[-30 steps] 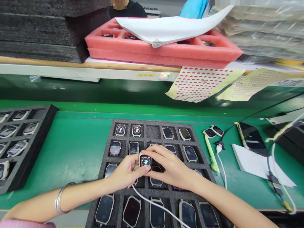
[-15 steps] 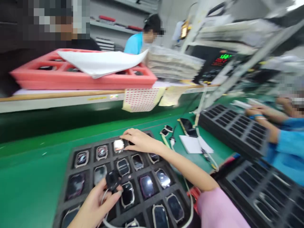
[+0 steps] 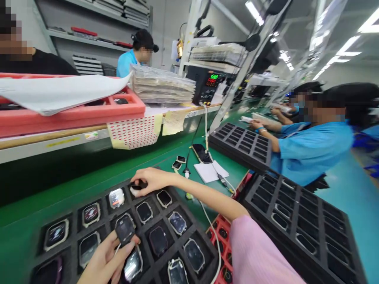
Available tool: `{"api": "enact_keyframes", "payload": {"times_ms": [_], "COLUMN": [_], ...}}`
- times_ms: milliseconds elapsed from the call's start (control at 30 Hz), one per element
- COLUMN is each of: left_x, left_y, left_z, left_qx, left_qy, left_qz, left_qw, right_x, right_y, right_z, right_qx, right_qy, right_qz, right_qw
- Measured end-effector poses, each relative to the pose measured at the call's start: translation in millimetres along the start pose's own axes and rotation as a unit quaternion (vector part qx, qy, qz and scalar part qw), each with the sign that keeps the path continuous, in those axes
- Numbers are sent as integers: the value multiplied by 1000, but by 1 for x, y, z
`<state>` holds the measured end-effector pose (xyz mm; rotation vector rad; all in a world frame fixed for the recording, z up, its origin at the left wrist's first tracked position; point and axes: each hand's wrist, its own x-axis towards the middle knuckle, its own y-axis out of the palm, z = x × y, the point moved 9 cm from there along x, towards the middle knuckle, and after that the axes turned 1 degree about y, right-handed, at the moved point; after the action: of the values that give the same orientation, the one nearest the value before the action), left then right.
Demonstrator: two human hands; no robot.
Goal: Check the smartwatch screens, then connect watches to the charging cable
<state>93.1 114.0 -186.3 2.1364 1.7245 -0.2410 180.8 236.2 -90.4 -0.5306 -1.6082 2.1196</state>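
Observation:
A black foam tray (image 3: 154,252) holds several square smartwatch bodies without straps, each in its own compartment. My left hand (image 3: 108,254), near the front, pinches a small black square charger (image 3: 125,228) with a white cable. It is held above the tray, partly over the watches. My right hand (image 3: 154,180) reaches to the back row, its fingers closed around the edges of a smartwatch (image 3: 136,189) that they partly cover. Just left of it, a watch with a lit white screen (image 3: 116,198) lies in its slot. Another watch (image 3: 91,214) beside that shows a dial.
Two small watches (image 3: 179,162), a phone (image 3: 201,153) and white paper (image 3: 211,171) lie behind the tray. Stacked black trays (image 3: 299,213) stand at right, a red tray (image 3: 222,236) below my arm. A shelf with a pink foam tray (image 3: 127,108) runs above. Co-workers (image 3: 314,146) sit nearby.
My view has swung to the right. My right hand has shifted from the lit-screen watch to the compartment on its right. My left hand still holds the charger, now turned flatter toward me.

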Motion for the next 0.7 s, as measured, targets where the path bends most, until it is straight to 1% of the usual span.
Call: {"api": "enact_keyframes", "payload": {"times_ms": [67,167,200,233,300,400,567,633,700], "left_x": [0,0,1,1,3,3,2,3,3], "left_y": [-1,1,1,2,1,1,1,1,1], "left_z": [-4,-10,-12,-14,-17,-19,-18,-17,-18], "left_qx": [1,12,12,14,13,11,4,1,0], "left_qy": [7,9,12,14,23,28,30,31,30], "left_qz": [29,77,86,92,90,96,104,105,103], "left_qw": [1000,997,996,996,996,995,994,994,994], "right_x": [-6,-10,-10,-9,-5,5,15,14,12], "right_y": [-7,-10,-8,-6,-1,6,10,10,9], "right_z": [7,20,20,16,10,1,-11,-10,-5], "right_qx": [39,93,101,106,110,113,127,130,129], "right_qy": [-12,-36,-23,5,33,47,44,47,57], "right_qz": [-29,-63,-71,-79,-86,-76,-33,-26,-39], "right_qw": [999,993,992,991,990,990,990,990,989]}}
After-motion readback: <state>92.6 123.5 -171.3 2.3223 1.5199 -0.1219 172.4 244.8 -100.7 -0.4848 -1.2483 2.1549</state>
